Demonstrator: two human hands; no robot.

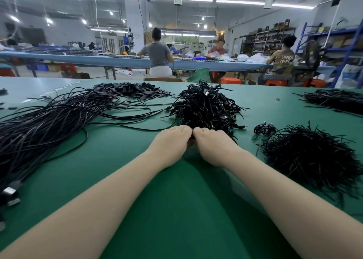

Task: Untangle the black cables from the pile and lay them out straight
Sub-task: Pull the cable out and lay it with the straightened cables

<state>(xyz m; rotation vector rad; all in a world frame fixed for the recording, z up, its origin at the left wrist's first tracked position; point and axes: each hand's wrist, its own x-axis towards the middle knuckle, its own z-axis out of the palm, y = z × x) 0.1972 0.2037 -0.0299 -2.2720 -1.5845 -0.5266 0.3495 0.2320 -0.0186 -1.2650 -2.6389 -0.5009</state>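
Black tangled cable pile sits mid-table on the green mat, directly beyond both hands. I see the left hand and right hand side by side, knuckles touching, fingers curled into the pile's near edge; the grip itself is hidden. Straightened cables lie to the left.

table: matt green mat, smooth | black cables: slightly glossy plastic sheath; connectors: shiny metal

"UNKN OWN", partly cut off, on a seated worker's shirt back
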